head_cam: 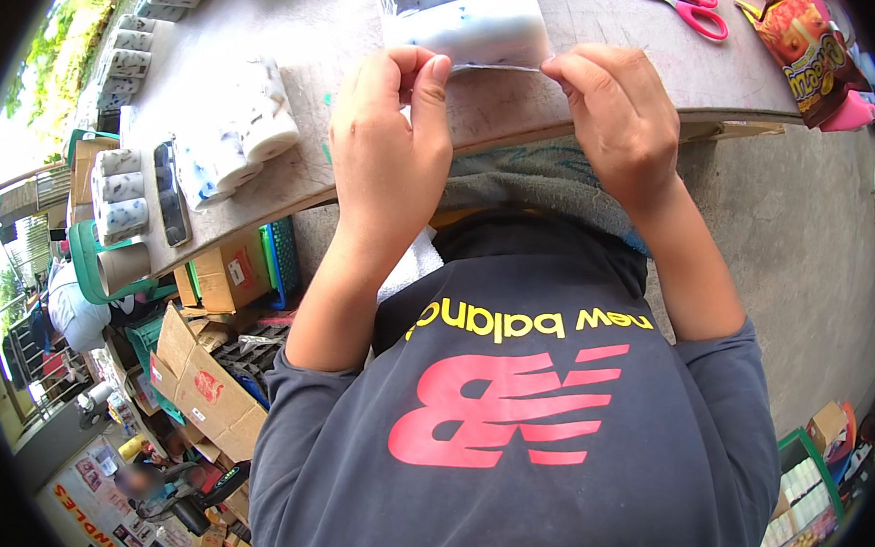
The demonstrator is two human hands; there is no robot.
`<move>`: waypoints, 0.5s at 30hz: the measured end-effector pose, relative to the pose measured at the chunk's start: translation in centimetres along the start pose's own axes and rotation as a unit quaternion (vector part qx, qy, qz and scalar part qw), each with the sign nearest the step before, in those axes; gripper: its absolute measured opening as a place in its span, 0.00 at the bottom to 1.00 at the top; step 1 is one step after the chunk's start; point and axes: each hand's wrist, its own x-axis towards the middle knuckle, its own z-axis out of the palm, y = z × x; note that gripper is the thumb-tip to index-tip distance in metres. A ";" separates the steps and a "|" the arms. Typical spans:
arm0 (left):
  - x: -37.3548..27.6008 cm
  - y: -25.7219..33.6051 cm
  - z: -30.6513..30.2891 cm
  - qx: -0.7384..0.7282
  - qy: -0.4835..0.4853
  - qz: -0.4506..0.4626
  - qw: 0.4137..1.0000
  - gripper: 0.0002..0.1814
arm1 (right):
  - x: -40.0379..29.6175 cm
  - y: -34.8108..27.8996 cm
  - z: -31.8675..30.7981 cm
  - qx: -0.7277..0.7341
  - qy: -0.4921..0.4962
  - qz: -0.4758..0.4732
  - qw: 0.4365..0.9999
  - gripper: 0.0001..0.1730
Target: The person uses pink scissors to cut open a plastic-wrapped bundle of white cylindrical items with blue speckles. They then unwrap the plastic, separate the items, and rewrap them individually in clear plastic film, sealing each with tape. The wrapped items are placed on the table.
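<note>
On the table lies a clear plastic bag around white, speckled cylindrical pieces that look like candles. My left hand, with thumb and index finger pinched together, is at the near left edge of this bag. At its near right corner, my right hand pinches the plastic between thumb and fingers. Pink-handled scissors rest beyond the right hand. Left of my left hand lie groups of similar white speckled cylinders, partly washed out by glare.
A foil snack packet lies at the table's right end. A dark phone-like object, more cylinders and a cup are near the left edge. Cardboard boxes stand below left. A person is farther off.
</note>
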 end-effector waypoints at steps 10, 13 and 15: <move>1.4 -2.8 0.6 0.123 0.040 0.295 0.947 0.07 | 0.6 -1.8 -1.3 0.302 -0.019 0.238 0.923 0.18; 2.2 -2.3 -0.1 0.107 0.025 0.313 0.943 0.07 | 1.1 -1.6 -1.4 0.255 -0.020 0.163 0.953 0.27; 2.5 -2.1 -0.3 0.084 0.016 0.318 0.944 0.10 | 1.0 -0.7 -0.7 0.142 -0.022 0.039 0.989 0.31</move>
